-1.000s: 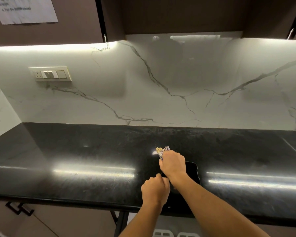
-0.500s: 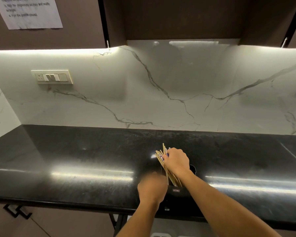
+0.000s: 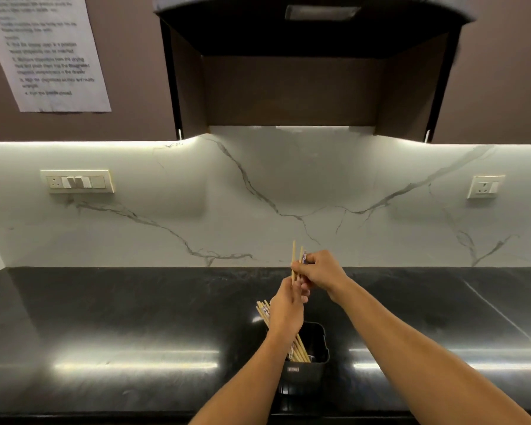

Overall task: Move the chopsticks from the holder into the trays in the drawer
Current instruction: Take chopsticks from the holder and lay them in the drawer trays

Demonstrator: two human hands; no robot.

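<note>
A black chopstick holder (image 3: pixel 314 366) stands on the black counter near its front edge. Several wooden chopsticks (image 3: pixel 301 351) lean to the left inside it, their tops partly hidden behind my left hand. My right hand (image 3: pixel 321 271) is raised above the holder and grips a few chopsticks (image 3: pixel 294 256) upright. My left hand (image 3: pixel 287 311) is just below, its fingers closed around the lower ends of those same chopsticks. The drawer and trays are out of sight.
The glossy black counter (image 3: pixel 135 332) runs left and right. A marble backsplash (image 3: pixel 258 194) rises behind it with switch plates (image 3: pixel 77 181) at left and right. Dark cabinets and a hood (image 3: pixel 313 56) hang overhead, and a printed sheet (image 3: pixel 46 50) is on the left cabinet.
My right hand has lifted a few chopsticks up out of the holder. My left hand rose from the holder's side to meet their lower ends. The camera has tilted upward.
</note>
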